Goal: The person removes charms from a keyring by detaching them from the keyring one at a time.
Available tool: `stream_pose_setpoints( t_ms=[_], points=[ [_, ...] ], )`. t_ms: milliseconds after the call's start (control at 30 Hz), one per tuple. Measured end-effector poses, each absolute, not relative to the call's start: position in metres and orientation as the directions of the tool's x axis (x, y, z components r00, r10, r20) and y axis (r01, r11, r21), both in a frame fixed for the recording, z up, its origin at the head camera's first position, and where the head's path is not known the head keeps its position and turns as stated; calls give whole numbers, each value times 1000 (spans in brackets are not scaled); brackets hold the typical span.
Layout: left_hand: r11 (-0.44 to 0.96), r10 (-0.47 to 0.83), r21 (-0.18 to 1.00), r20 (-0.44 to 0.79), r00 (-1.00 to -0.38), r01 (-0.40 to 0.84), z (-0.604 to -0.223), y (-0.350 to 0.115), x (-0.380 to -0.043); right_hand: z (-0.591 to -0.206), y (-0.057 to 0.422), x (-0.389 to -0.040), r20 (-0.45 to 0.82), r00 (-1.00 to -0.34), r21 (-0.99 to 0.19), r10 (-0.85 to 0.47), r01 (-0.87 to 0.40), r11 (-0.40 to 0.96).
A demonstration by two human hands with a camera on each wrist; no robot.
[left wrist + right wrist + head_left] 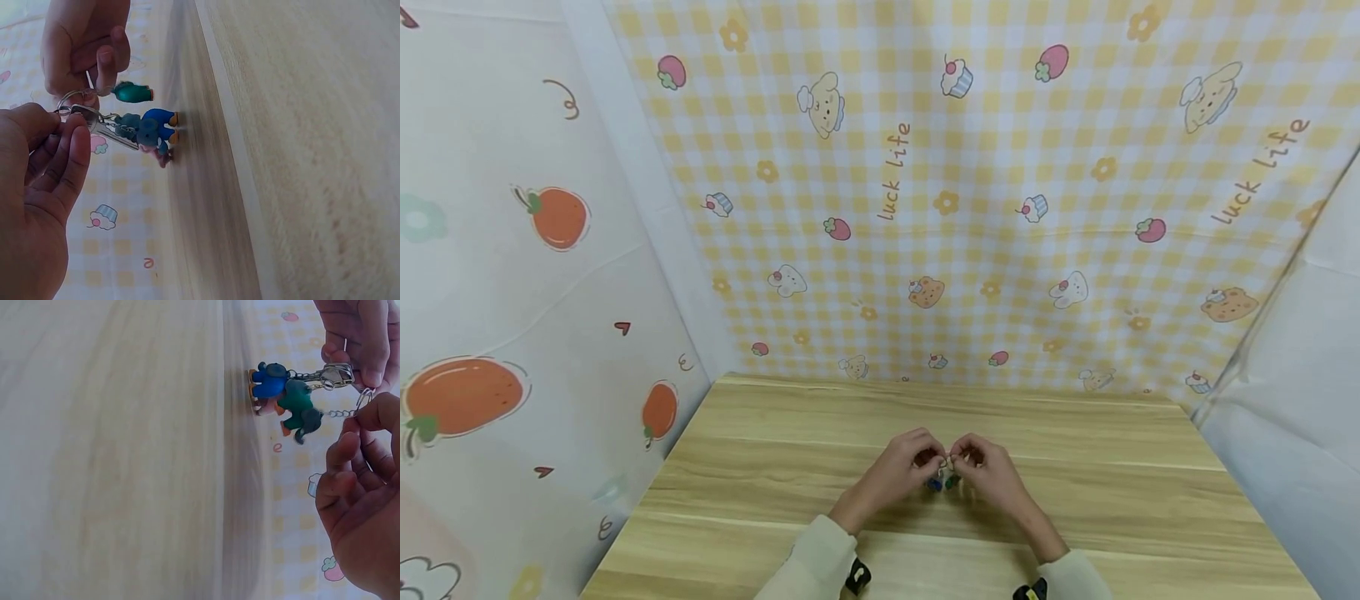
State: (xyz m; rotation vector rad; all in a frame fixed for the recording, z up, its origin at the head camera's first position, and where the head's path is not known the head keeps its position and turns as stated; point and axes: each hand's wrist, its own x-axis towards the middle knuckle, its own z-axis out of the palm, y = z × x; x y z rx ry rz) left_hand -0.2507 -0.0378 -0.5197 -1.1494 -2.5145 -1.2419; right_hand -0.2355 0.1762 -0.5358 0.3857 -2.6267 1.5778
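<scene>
Both hands meet over the wooden table, fingertips almost touching in the head view. My left hand [47, 175] pinches the small metal loops where a flat silver metal piece [115, 134] joins a key ring [70, 100]. With thumb and forefinger, my right hand [365, 469] pinches the same key ring from the other side. A green figurine [297, 403] hangs by a short chain [340, 414] at the right fingertips. Beside it dangle a blue figurine [159, 122] with orange feet and a pinkish figure [164, 156], partly hidden. The fingers cover part of the ring.
The wood-grain table [760, 467] spreads around the hands. Behind it hangs a yellow checked cloth [880, 250], with a white printed cloth [550, 292] on the left and plain white fabric [1292, 358] at the right.
</scene>
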Motion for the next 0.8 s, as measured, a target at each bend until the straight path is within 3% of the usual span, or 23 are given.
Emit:
stream_pose_setpoints(
  t_ms=[133,433,800],
  points=[
    [377,582,644,394,-711,665,-519,-37,-250,-535,177,-235,173,-959,-870,-225,-256,421],
    [367,570,665,392,-722,651,-520,-38,-250,-539,181,-234,300,-904,-837,-306,-403,371],
    [364,568,670,391,-724,647,-520,-37,-251,-536,177,-234,246,-949,-845,-199,-310,436]
  ],
)
